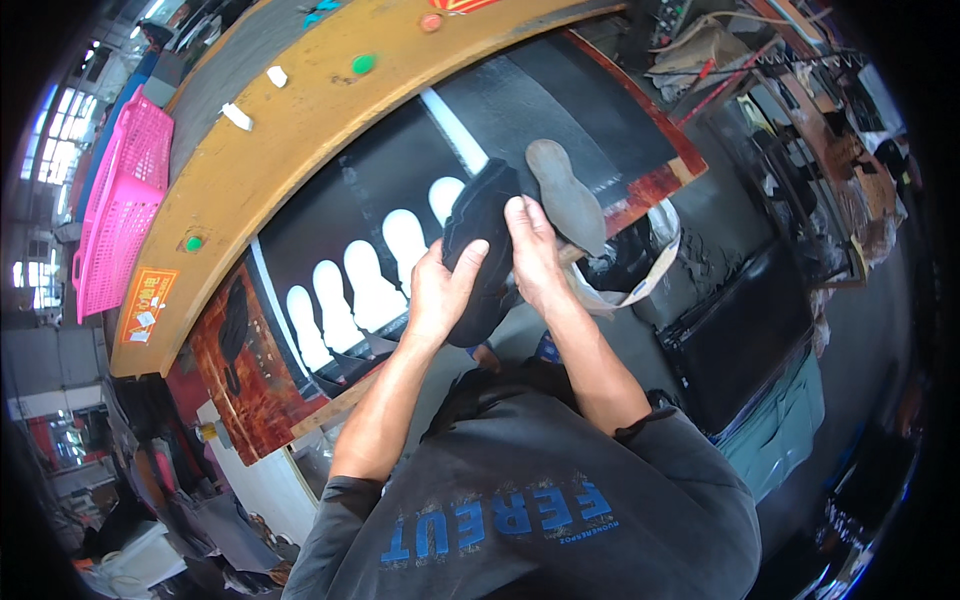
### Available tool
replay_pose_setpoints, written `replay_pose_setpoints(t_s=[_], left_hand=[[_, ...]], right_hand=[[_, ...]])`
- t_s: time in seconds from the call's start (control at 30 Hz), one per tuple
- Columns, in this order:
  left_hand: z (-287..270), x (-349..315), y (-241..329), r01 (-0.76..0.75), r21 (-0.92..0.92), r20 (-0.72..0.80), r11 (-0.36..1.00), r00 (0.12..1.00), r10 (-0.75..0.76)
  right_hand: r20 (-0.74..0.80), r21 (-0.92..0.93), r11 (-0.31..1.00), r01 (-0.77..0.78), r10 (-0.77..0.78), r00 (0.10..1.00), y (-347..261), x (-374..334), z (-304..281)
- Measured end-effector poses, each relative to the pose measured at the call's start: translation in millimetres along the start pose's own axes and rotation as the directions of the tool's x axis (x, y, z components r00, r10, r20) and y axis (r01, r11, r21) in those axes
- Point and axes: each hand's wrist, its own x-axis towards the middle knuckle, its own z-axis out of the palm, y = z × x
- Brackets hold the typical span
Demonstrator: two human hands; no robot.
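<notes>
My left hand (447,292) and my right hand (536,252) are closed around the two sides of a black, sole-shaped bundle (482,222), which looks like a stack of cut pieces. Both thumbs lie on top of it, and the fingers underneath are mostly hidden. Beyond the bundle, several white sole-shaped pieces (372,288) lie in a slanting row on the black work surface (330,215). One of them is partly covered by the bundle. Just right of my right hand sits a grey sole-shaped piece or template (566,197).
A yellow machine beam (270,140) with green and red buttons arches across the far side. Left of it hangs a pink plastic basket (125,200). The work board has a worn reddish edge (240,375). Black sheet material (740,325) lies lower right, beside cluttered racks.
</notes>
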Motion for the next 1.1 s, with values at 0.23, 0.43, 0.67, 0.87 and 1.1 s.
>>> replay_pose_setpoints(t_s=[0.23, 0.43, 0.67, 0.87, 1.1], left_hand=[[66, -21, 2, -0.071, 0.013, -0.047, 0.997, 0.996, 0.072], [91, -27, 4, -0.088, -0.278, 0.029, 0.956, 0.995, 0.1], [118, -29, 4, 0.171, -0.679, 0.162, 0.713, 0.983, -0.082], [108, -18, 21, 0.23, -0.394, 0.241, 0.89, 0.96, -0.141], [122, -17, 29, 0.028, -0.332, -0.013, 0.943, 0.999, -0.034]], right_hand=[[-0.114, -0.383, 0.924, 0.008, -0.055, 0.992, 7, -4, -56], [-0.079, -0.314, 0.945, 0.087, -0.118, 0.99, -17, -13, -86], [-0.034, -0.251, 0.961, 0.12, -0.132, 0.991, -41, -15, -98], [-0.116, -0.305, 0.929, 0.209, -0.254, 0.96, -40, -18, -108], [-0.052, -0.405, 0.863, 0.303, -0.352, 0.935, -39, -24, -101]])
